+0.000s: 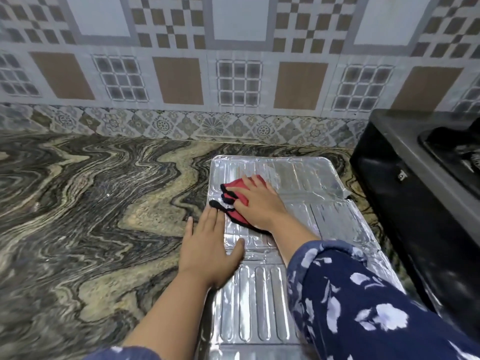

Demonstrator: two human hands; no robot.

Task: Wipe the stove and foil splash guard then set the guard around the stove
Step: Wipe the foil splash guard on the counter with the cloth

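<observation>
The silver foil splash guard (293, 175) lies flat on the marbled counter, running from the wall towards me. My right hand (255, 203) presses a red cloth with black edging (235, 197) onto the guard's far panel. At the guard's left edge my left hand (210, 245) rests flat with fingers spread, partly on the foil and partly on the counter. The black stove (405, 178) stands to the right of the guard, cut off by the frame edge.
The swirled brown and grey stone counter (91, 203) stretches left of the guard. A patterned tiled wall (233, 74) rises behind it. My blue floral sleeve (363, 307) covers the guard's near right part.
</observation>
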